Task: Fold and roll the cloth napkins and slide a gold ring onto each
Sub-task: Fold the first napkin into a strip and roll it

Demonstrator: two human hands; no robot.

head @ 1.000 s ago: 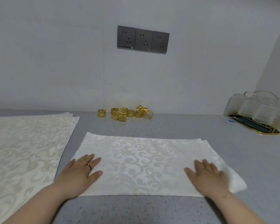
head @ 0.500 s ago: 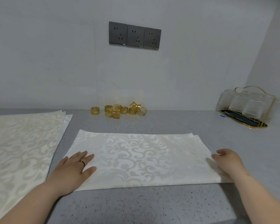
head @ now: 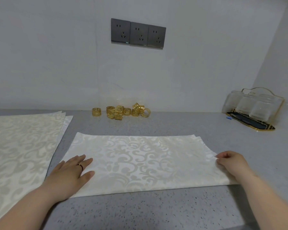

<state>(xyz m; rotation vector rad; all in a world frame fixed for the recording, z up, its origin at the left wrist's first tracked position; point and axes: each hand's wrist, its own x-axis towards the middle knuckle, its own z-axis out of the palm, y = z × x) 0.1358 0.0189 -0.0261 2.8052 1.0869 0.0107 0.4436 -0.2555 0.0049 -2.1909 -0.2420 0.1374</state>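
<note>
Plainly, the grey speckled surface [head: 156, 213] is carrying everything the job needs. Lying at its left end is a stack of napkins [head: 20, 146], flat and unfolded, waiting their turn. Just beside that stack, in the middle and nearest the person, a folded napkin [head: 140, 160] is lying as a long rectangle. Its doubled layers are showing slightly offset at the far right corner.

The left hand [head: 70, 173] is lying flat on the napkin's left end, fingers straight and close together, pinning the cloth down. The right hand [head: 231, 163] is sitting at the opposite end with its fingers curled, pinching the right edge of the cloth between thumb and fingertips. How many layers it is gripping cannot be told.

Well apart from the cloth, against the back wall, the gold rings [head: 121, 112] are sitting in a loose heap, with one standing a little to the left of the others. None is on a napkin yet.

Judging by this, the folding step is in hand, with rolling and ringing not yet begun. The next move is probably calling for the pinched end to be lifted and carried over toward the pinned end, or turned under to start a roll. The left hand would need to be holding the cloth steady so that the edges are meeting squarely.
</note>
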